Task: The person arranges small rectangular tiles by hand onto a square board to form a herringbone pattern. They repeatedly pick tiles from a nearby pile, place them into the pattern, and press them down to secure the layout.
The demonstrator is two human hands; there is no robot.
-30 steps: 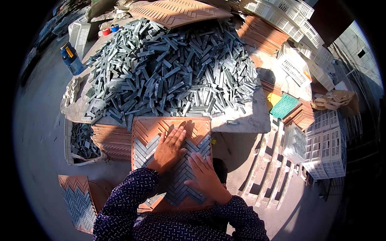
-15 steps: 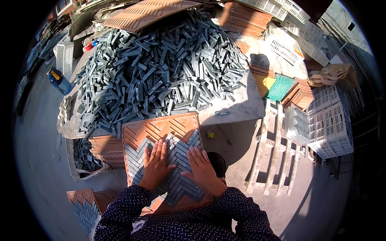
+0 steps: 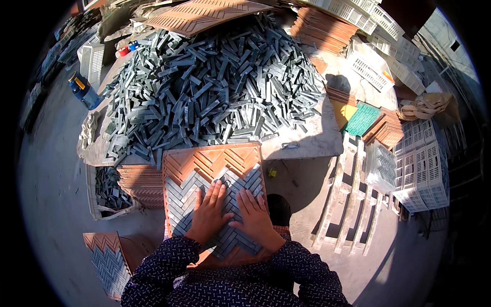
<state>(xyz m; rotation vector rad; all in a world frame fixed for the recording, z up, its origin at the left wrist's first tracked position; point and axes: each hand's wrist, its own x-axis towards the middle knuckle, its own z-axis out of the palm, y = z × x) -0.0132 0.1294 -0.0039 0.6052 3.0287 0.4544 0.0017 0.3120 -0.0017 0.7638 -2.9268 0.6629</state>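
An orange tray [image 3: 212,151] with moulded herringbone slots lies before me, its far end near the table's front edge. Grey stone strips [image 3: 178,210] fill its middle in a zigzag, while slots at its far end show bare orange. My left hand [image 3: 208,211] rests flat on the strips with its fingers stretched out, holding nothing. Beside it, my right hand [image 3: 253,217] also lies flat on the strips, fingers extended and thumb toward the left hand. Both palms hide part of the pattern beneath.
A large heap of loose grey strips [image 3: 204,87] covers the table [image 3: 312,143]. Stacked orange trays [image 3: 140,184] and a crate of strips [image 3: 110,192] stand left. A second filled tray [image 3: 106,261] sits lower left. A wooden pallet [image 3: 340,199] and white crates [image 3: 422,169] are right.
My left hand has shifted slightly right and now lies closer to the right hand. Both stay flat on the strips. The whole view has moved a little, so the surroundings appear further right.
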